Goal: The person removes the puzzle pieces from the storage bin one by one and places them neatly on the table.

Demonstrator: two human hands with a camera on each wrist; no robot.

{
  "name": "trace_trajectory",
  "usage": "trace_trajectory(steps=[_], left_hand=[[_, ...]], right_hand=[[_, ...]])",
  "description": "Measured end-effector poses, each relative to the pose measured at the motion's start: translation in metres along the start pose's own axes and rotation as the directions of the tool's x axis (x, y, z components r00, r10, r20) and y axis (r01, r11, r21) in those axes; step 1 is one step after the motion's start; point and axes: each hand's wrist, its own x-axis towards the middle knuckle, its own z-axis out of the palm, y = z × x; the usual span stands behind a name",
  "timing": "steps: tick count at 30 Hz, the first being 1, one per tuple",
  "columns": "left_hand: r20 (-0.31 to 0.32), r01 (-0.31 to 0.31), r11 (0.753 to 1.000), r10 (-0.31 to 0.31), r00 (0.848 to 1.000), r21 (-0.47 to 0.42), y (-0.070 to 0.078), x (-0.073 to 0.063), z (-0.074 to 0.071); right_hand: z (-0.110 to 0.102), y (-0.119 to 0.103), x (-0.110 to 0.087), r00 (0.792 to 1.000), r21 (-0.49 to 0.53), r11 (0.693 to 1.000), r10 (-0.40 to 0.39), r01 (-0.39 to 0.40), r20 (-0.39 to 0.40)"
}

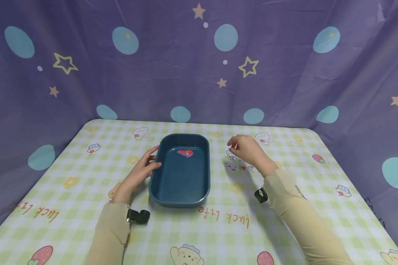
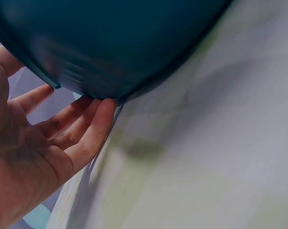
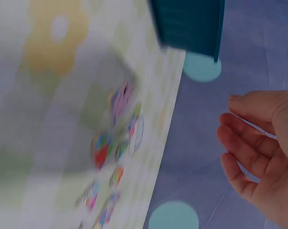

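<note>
A dark teal plastic bin [image 1: 180, 184] stands on the table, a small red and purple flat cut-out [image 1: 185, 152] lying inside toward its far end. My left hand [image 1: 139, 173] holds the bin's left side, thumb over the rim and fingers against the outer wall. In the left wrist view, those fingertips [image 2: 106, 107] touch the bin's underside edge. To the right of the bin, my right hand [image 1: 248, 149] hovers with loosely bent fingers and nothing between them. Beneath it lie several small colourful flat cut-outs [image 1: 232, 167], partly hidden by the hand in the head view.
A checked green-and-white tablecloth [image 1: 69, 213] with printed cartoons and lettering covers the table. A purple curtain [image 1: 172, 88] with stars and dots hangs right behind the far edge and along both sides. Each wrist wears a small black camera [image 1: 139, 216].
</note>
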Motion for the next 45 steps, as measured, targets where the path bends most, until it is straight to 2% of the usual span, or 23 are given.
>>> trace_trajectory(steps=[12,22,29,38,45], left_hand=[[-0.002,-0.023,1.000,0.023,1.000,-0.019,-0.001,0.000,0.001],[0.005,-0.023,0.999,0.023,1.000,-0.027,-0.001,0.000,0.001],[-0.005,-0.011,1.000,0.011,1.000,-0.016,-0.001,-0.001,0.001],[-0.001,-0.024,0.999,0.024,1.000,-0.022,0.004,-0.001,-0.001],[0.020,-0.007,0.999,0.008,1.000,-0.048,0.023,-0.015,0.002]], right_hand=[[0.024,-0.050,0.029,0.991,-0.020,0.992,-0.128,0.128,-0.025],[0.041,-0.075,0.047,0.981,-0.085,0.978,-0.193,0.192,-0.002],[0.052,-0.085,0.057,0.980,-0.103,0.975,-0.193,0.197,0.044],[0.067,-0.091,0.067,0.986,-0.079,0.989,-0.115,0.125,0.122],[0.076,-0.093,0.072,0.984,-0.113,0.986,-0.109,0.125,0.143]])
